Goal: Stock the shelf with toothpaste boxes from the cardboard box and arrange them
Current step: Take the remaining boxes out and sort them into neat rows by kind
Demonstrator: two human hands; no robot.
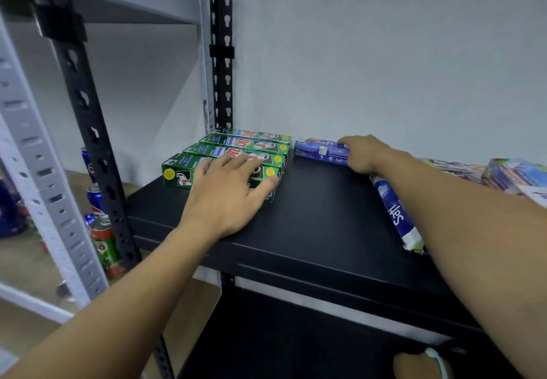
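Several green toothpaste boxes lie side by side in a row at the back left of the black shelf. My left hand rests flat on the nearest green box, fingers spread, thumb at the box's right end. Right of the row, blue Safi toothpaste boxes lie near the wall; my right hand grips their right end, thumb on top. Another blue-and-white Safi box lies lengthwise under my right forearm. The cardboard box is out of view.
Mixed colourful boxes are piled at the shelf's far right. A black upright and a grey rack stand on the left, with drink cans on the lower grey shelf. A grey wall backs the shelf.
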